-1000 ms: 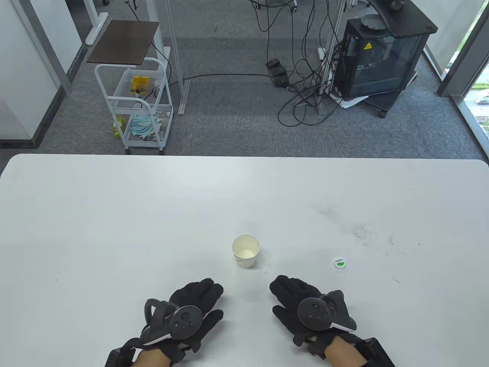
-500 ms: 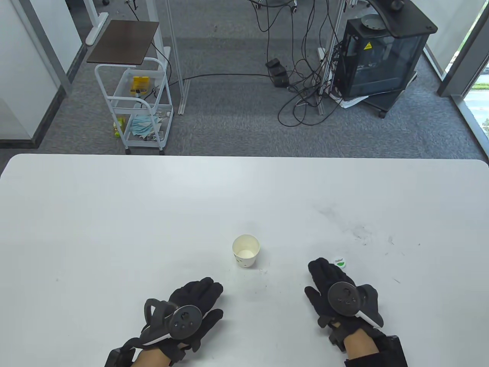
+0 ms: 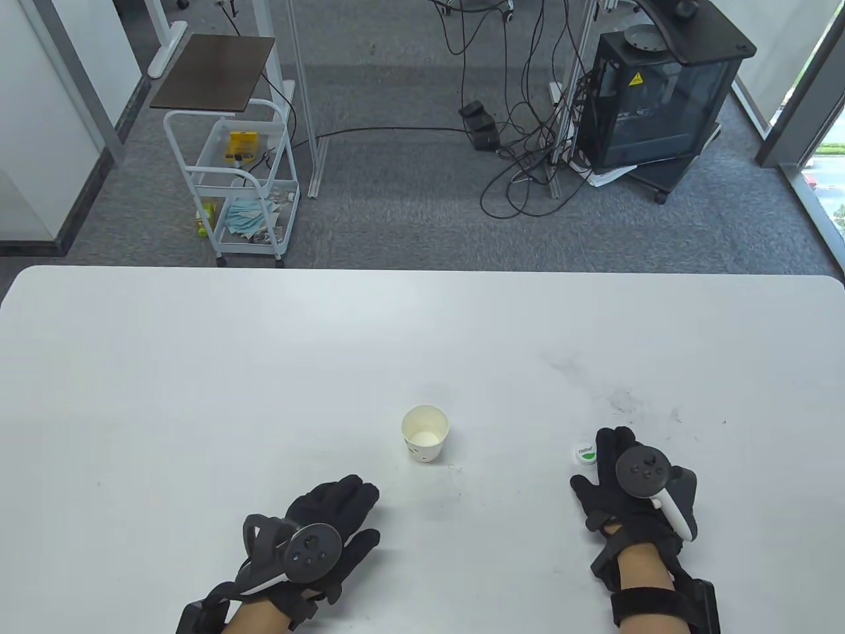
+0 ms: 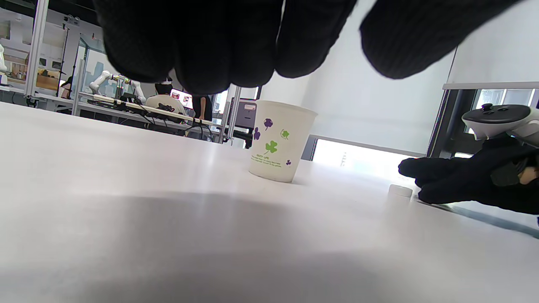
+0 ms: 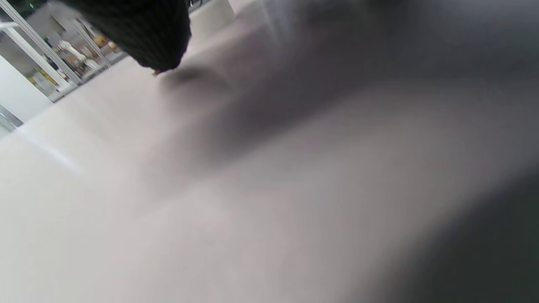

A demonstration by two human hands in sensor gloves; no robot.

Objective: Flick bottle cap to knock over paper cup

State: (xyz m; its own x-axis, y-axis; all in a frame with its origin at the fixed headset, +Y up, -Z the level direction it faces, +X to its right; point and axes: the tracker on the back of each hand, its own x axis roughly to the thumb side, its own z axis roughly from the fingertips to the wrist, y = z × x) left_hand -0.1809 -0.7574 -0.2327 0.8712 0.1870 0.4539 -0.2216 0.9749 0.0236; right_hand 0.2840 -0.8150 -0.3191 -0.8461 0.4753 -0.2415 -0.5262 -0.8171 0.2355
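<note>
A white paper cup point(image 3: 425, 432) with clover prints stands upright on the white table point(image 3: 264, 370); it also shows in the left wrist view point(image 4: 280, 141). A small white bottle cap point(image 3: 585, 454) with a green label lies to its right, seen low in the left wrist view point(image 4: 400, 190). My right hand point(image 3: 617, 462) lies just right of the cap, fingers stretched beside it; whether it touches the cap I cannot tell. My left hand point(image 3: 330, 508) rests flat and holds nothing, below and left of the cup. The right wrist view is blurred and shows only one fingertip point(image 5: 147, 38).
Dark scuff marks point(image 3: 620, 399) lie on the table beyond the cap. The table's far edge point(image 3: 422, 269) runs across the view, with a white cart point(image 3: 231, 178) and a black cabinet point(image 3: 660, 99) on the floor behind.
My right hand has moved right and forward from below the cup to just beside the bottle cap. My left hand has slid slightly back. Cup and cap have not moved.
</note>
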